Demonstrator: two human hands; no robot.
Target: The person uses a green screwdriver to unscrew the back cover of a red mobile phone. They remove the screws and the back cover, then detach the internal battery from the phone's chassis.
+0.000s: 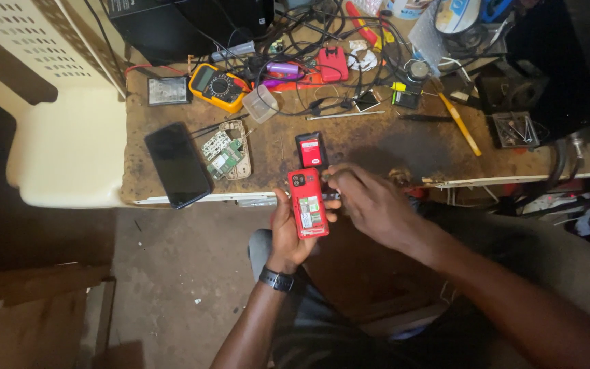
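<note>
My left hand (pixel 285 231) cradles a small red phone (pixel 308 203) with its back cover off, rear side up, just below the workbench's front edge. My right hand (pixel 369 199) reaches in from the right with fingertips pinched at the phone's upper right edge; what they pinch is too small to make out. A red and black battery or back cover (pixel 311 149) lies on the bench just above the phone. A black watch sits on my left wrist.
On the worn wooden bench (pixel 377 147) lie a black smartphone (pixel 177 165), an opened phone with bare circuit board (pixel 226 152), a yellow multimeter (pixel 218 87), a clear plastic cup (pixel 261 103), a yellow-handled tool (pixel 460 124) and tangled cables. A white plastic chair (pixel 63 130) stands left.
</note>
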